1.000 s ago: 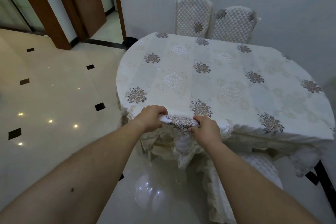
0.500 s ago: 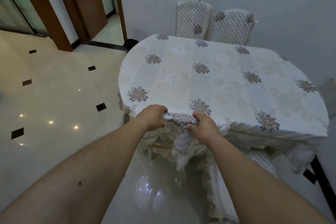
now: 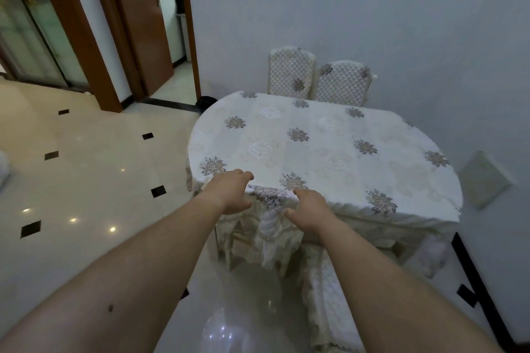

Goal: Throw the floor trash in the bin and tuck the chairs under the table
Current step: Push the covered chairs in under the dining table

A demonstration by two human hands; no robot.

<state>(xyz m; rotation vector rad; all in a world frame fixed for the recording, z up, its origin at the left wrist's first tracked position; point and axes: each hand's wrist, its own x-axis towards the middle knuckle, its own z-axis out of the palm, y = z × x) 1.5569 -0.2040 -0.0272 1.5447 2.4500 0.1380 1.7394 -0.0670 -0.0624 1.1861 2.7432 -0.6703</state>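
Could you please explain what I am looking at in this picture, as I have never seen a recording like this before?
There is no machine here: a person wears a wide-angle camera on the head, looking forward and down, so you see their own two bare arms. That is the only view. The left hand and right hand sit at either end of the padded top of a chair, which is pushed in against the table. Their fingers look loosened rather than clamped, so nothing is firmly held. The table wears a flowered cloth. A second chair is tucked in at the near right, and two more chairs stand at the far side by the wall. The dark round thing by the doorway may be the bin.
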